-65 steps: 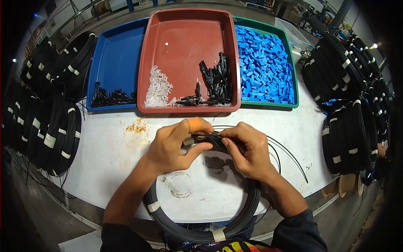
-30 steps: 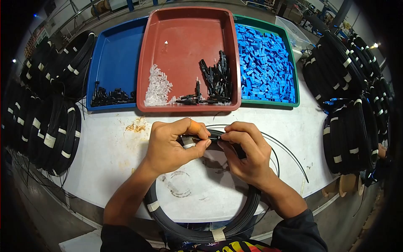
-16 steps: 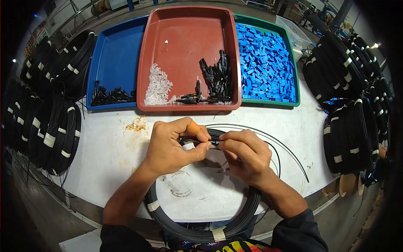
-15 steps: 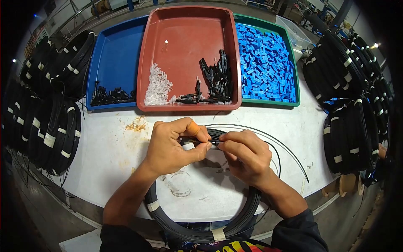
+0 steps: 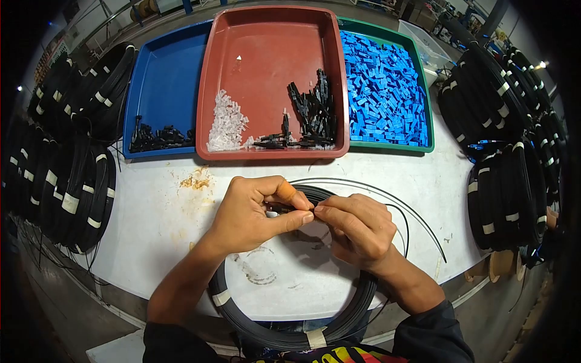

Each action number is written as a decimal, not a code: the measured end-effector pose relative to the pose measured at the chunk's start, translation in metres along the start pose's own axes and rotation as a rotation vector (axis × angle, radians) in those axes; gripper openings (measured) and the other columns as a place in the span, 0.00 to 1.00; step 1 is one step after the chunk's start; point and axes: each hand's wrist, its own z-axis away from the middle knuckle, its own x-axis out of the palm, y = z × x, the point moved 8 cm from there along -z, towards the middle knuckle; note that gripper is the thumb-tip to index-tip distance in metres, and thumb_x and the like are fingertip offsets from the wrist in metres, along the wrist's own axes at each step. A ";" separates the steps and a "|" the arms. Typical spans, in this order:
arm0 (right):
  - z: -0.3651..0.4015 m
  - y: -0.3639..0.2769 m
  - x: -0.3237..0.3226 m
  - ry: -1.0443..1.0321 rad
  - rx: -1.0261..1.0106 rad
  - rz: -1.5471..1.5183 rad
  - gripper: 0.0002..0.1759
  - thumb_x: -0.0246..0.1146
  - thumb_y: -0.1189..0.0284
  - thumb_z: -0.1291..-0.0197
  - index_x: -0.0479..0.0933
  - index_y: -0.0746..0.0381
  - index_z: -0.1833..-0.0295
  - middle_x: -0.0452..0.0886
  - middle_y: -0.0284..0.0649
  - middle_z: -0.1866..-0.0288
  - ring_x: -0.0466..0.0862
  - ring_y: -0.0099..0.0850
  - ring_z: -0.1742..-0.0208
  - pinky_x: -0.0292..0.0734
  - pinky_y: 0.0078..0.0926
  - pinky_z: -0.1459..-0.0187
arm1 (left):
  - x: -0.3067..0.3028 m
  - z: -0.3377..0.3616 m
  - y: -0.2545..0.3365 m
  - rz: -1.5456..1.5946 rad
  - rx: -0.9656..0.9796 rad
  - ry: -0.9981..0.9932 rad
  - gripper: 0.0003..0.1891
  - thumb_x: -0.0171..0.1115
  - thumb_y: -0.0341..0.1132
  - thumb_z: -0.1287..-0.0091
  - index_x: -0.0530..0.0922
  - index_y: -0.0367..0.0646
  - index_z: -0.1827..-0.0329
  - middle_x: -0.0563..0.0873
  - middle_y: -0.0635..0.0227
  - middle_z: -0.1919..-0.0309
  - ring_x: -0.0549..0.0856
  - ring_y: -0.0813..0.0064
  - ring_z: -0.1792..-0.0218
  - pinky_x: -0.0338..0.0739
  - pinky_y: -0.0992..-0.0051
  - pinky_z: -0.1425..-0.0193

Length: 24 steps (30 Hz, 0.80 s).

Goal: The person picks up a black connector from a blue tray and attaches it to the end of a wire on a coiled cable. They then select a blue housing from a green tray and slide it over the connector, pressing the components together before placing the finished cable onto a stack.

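Observation:
My left hand (image 5: 257,209), with an orange band on one finger, is closed in a pinch on a small black connector part (image 5: 279,209), mostly hidden by the fingers. Its fingertips meet those of my right hand (image 5: 360,227), which is closed too, apparently on the thin end of a black cable. What lies right between the fingertips is too small to make out. Beneath both hands, a coil of black cable (image 5: 357,299) bound with pale tape rests on the white table (image 5: 151,242) and overhangs its front edge.
Behind the hands stand a blue tray (image 5: 163,78) with black parts, a red tray (image 5: 272,54) with clear and black pieces, and a green tray (image 5: 431,121) full of blue connectors (image 5: 384,91). Taped cable coils stack up left (image 5: 72,193) and right (image 5: 505,199). A loose cable (image 5: 417,224) arcs rightward.
My fingertips have drawn closer together, and my left hand has shifted slightly right. The white piece and dark part seen between the fingers before are now mostly covered.

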 end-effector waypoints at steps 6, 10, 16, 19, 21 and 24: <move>0.001 0.017 0.005 -0.066 0.214 -0.105 0.16 0.71 0.88 0.56 0.84 0.70 0.57 0.87 0.47 0.63 0.87 0.38 0.71 0.81 0.32 0.70 | 0.004 0.001 0.018 -0.281 0.141 -0.006 0.06 0.78 0.21 0.39 0.87 0.33 0.62 0.93 0.55 0.61 0.93 0.72 0.59 0.89 0.75 0.52; 0.006 0.030 0.013 -0.138 0.360 -0.214 0.11 0.73 0.85 0.46 0.83 0.69 0.56 0.87 0.47 0.63 0.89 0.41 0.68 0.82 0.33 0.67 | 0.009 0.007 0.046 -0.674 0.599 0.036 0.09 0.82 0.25 0.46 0.89 0.37 0.64 0.94 0.58 0.65 0.94 0.68 0.67 0.89 0.77 0.59; 0.006 0.030 0.014 -0.150 0.388 -0.229 0.13 0.73 0.85 0.46 0.84 0.68 0.54 0.86 0.46 0.61 0.89 0.41 0.64 0.84 0.33 0.63 | 0.010 0.013 0.044 -0.748 0.712 0.052 0.08 0.80 0.26 0.45 0.87 0.38 0.66 0.93 0.63 0.68 0.92 0.68 0.71 0.84 0.76 0.69; 0.006 0.032 0.013 -0.137 0.382 -0.215 0.15 0.74 0.86 0.48 0.84 0.67 0.53 0.86 0.46 0.59 0.89 0.41 0.63 0.84 0.33 0.63 | 0.004 0.011 0.042 -0.733 0.577 0.070 0.08 0.81 0.26 0.44 0.88 0.37 0.67 0.92 0.61 0.70 0.91 0.69 0.74 0.83 0.77 0.71; 0.007 0.033 0.011 -0.126 0.377 -0.200 0.17 0.74 0.86 0.49 0.84 0.67 0.52 0.86 0.45 0.58 0.89 0.41 0.63 0.85 0.34 0.63 | 0.003 0.010 0.039 -0.666 0.541 0.094 0.08 0.81 0.27 0.44 0.89 0.36 0.67 0.92 0.61 0.71 0.91 0.70 0.74 0.83 0.77 0.72; 0.006 0.026 0.008 -0.094 0.250 -0.086 0.19 0.74 0.86 0.52 0.84 0.67 0.52 0.86 0.45 0.56 0.89 0.40 0.64 0.85 0.33 0.65 | 0.002 0.010 0.038 -0.581 0.477 0.106 0.08 0.82 0.27 0.43 0.89 0.35 0.67 0.93 0.59 0.71 0.92 0.70 0.74 0.83 0.77 0.72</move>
